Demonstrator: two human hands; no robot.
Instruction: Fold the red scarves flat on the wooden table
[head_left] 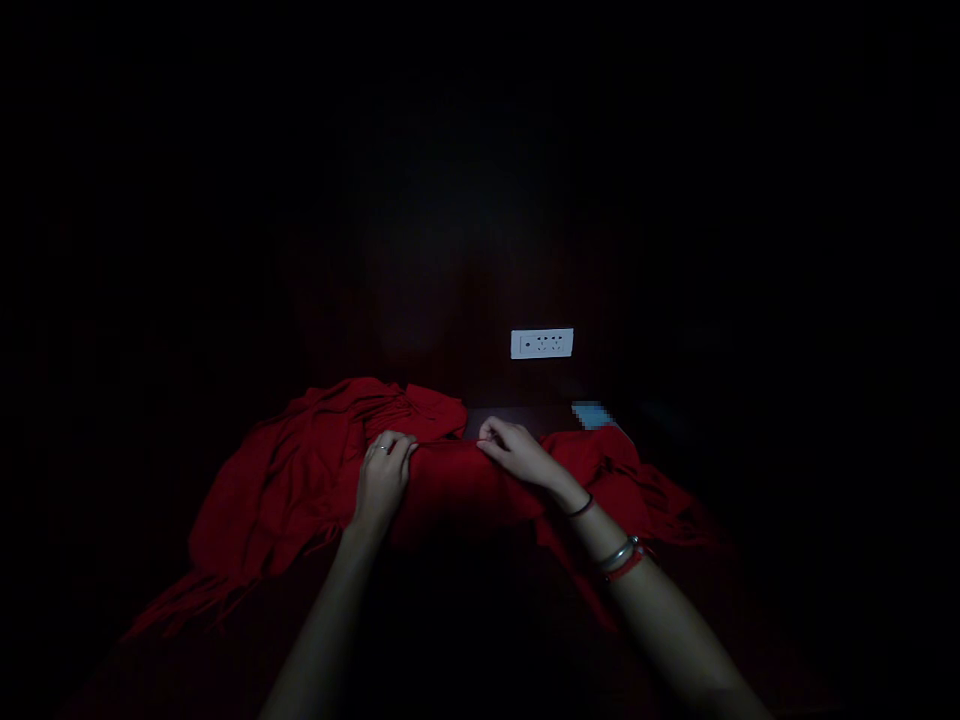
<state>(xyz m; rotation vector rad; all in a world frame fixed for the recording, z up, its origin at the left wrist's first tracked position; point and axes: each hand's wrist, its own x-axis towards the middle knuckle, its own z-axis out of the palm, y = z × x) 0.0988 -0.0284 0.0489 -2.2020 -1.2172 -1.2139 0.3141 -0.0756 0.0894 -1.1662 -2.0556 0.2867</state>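
A red fringed scarf spreads across the dark surface in front of me, bunched in a heap at the left and trailing off with fringe at both sides. My left hand, with a ring on one finger, is closed on the scarf's upper edge. A short stretch of that edge runs taut to my right hand, whose thumb and fingers pinch it. Bracelets circle my right wrist and forearm. The part of the scarf nearest me fades into shadow.
On the dark wall behind, a white socket panel is mounted. A pale blue, pixelated flat item lies at the back right, just beyond the scarf. Most of the surroundings are too dark to make out.
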